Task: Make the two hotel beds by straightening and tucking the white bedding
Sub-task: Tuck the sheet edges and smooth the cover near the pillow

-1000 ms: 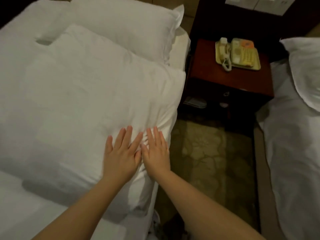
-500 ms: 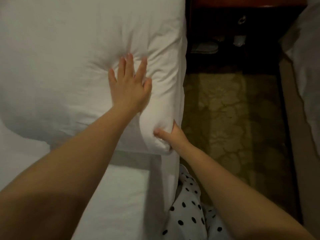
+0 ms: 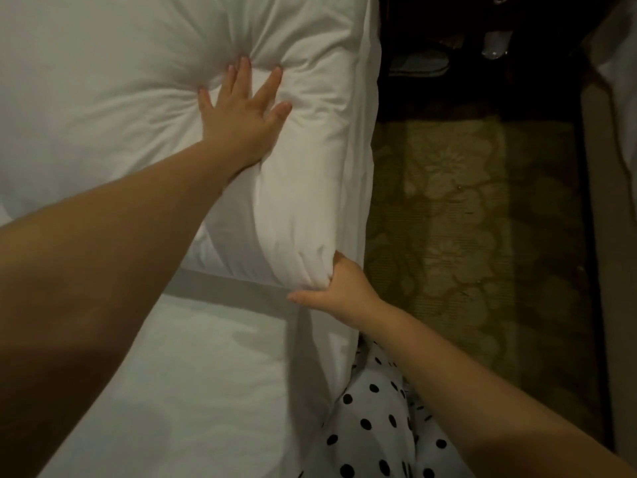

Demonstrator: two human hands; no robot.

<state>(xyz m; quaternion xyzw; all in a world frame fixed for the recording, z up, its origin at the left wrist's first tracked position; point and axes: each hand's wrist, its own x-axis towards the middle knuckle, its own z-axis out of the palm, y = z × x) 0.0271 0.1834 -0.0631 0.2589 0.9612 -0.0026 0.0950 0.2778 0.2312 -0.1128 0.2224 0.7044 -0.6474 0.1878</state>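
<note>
Pressing flat into the plump white fabric pillow [image 3: 131, 98] with the left hand [image 3: 241, 115], fingers straight and spread, denting the cover into creases fanning out from the fingertips. Gripping the pillow's near right corner with the right hand [image 3: 339, 288], one digit stretched leftward under the corner, the others curled into the bunched fabric.

- Location of pillow: across the upper part of the smooth white bed sheet [image 3: 206, 391], right end close to the mattress edge.
- Below the right forearm: white garment with black polka dots [image 3: 372, 429].
- Right of the bed: olive floral-patterned carpet [image 3: 465, 236].
- Top right: dark wooden nightstand [image 3: 431, 32], contents too dim to tell.
- Far right edge: strip of a second white bed [image 3: 617, 81], well apart from the pillow.
</note>
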